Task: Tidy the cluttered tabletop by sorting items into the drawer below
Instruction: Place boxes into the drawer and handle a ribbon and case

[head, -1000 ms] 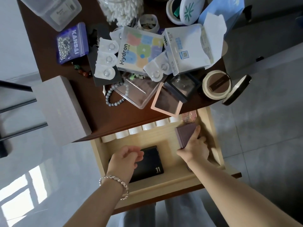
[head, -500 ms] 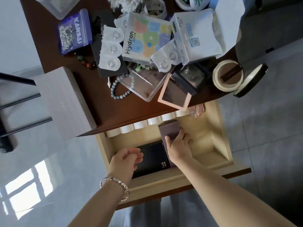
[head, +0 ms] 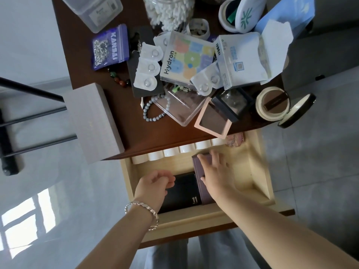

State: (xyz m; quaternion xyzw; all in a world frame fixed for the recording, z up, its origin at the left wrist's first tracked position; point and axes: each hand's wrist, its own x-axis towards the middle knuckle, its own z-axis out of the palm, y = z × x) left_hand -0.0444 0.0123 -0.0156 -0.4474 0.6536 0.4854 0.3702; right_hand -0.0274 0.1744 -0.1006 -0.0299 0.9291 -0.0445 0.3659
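Bare forearms, twisted silver bracelet [head: 142, 211] on left wrist, pale grey-blue trousers [head: 194, 253]

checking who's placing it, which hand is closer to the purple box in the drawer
Right. The right hand lies flat on the purple box. The left hand hovers loosely curled over the black box beside it, clear of the purple one.

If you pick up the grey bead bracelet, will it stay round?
Probably not: the grey bead bracelet looks strung, so it would likely droop. Small beads suggest it's light. It overlaps the clear tray, so it might snag.
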